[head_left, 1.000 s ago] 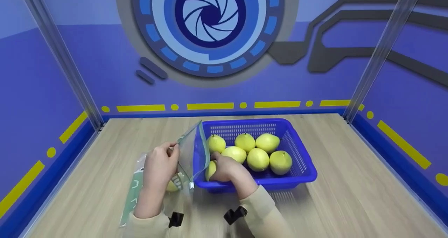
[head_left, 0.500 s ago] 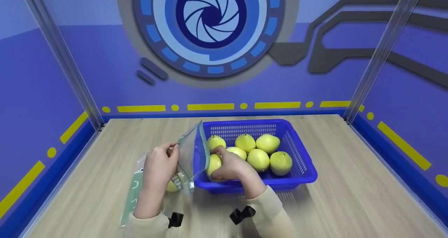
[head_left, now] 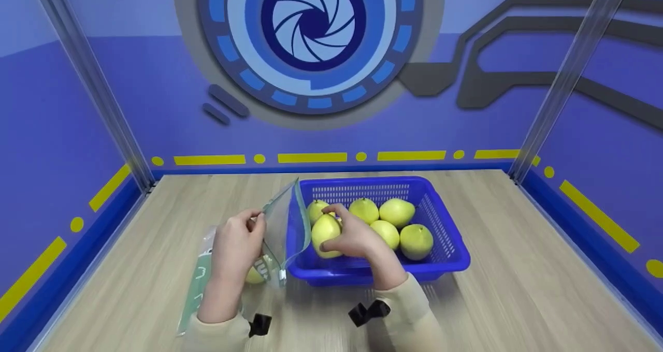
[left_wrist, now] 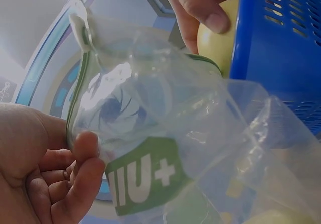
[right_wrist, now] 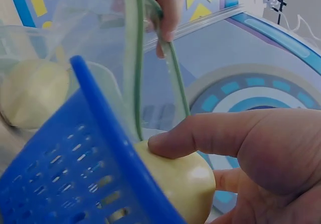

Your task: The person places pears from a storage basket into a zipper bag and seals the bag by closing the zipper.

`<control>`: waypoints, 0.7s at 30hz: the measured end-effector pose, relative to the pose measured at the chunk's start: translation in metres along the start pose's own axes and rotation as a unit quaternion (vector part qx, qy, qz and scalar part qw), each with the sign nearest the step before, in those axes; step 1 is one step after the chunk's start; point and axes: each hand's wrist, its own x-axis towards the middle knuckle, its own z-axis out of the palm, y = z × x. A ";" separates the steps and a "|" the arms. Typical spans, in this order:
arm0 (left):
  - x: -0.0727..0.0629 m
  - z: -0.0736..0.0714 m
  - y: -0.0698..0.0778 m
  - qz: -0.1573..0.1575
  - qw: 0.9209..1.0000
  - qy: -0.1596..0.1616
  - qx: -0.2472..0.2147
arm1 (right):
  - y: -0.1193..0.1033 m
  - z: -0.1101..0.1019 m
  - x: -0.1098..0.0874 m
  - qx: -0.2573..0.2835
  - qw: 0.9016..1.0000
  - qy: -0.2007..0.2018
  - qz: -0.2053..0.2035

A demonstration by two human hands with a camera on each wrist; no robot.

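Note:
My left hand (head_left: 233,246) pinches the top edge of a clear zip bag (head_left: 278,225) with green trim, its mouth spread toward the basket. In the left wrist view, thumb and finger grip the bag's zip edge, and a green printed label (left_wrist: 148,176) shows on its side. A yellow-green pear (right_wrist: 37,91) lies inside the bag, blurred by the plastic. My right hand (head_left: 357,235) grips another pear (head_left: 325,234) over the left end of the blue basket (head_left: 456,261), right beside the bag's mouth. In the right wrist view, my thumb presses on that pear's top, just behind the basket rim.
Several more pears (head_left: 397,211) sit in the basket. Under my left forearm, a green and clear bag part (head_left: 194,290) lies flat on the wooden table (head_left: 518,290). Blue and purple panels (head_left: 331,140) enclose the table at the back and sides.
My right hand has raised the pear from the basket's left front corner, shifting slightly right and up. The left hand and the bag stay practically still.

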 end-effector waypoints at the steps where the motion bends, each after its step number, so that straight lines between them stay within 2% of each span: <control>1: 0.000 0.000 0.000 -0.001 1.000 0.000 0.001 | 0.000 -0.001 0.000 0.005 1.000 0.004 0.002; 9: -0.001 0.000 0.001 0.001 1.000 -0.004 -0.001 | -0.005 -0.006 -0.003 0.057 0.998 0.030 0.004; 13: -0.001 0.001 0.002 0.005 1.000 -0.003 0.001 | -0.009 -0.006 -0.005 0.085 0.995 0.051 -0.008; 18: -0.002 0.001 0.004 0.013 1.000 0.000 0.004 | -0.016 -0.002 -0.007 0.100 0.990 0.086 -0.046; 21: -0.003 0.001 0.005 0.014 1.000 0.001 0.004 | -0.021 0.004 -0.007 0.112 0.987 0.094 -0.074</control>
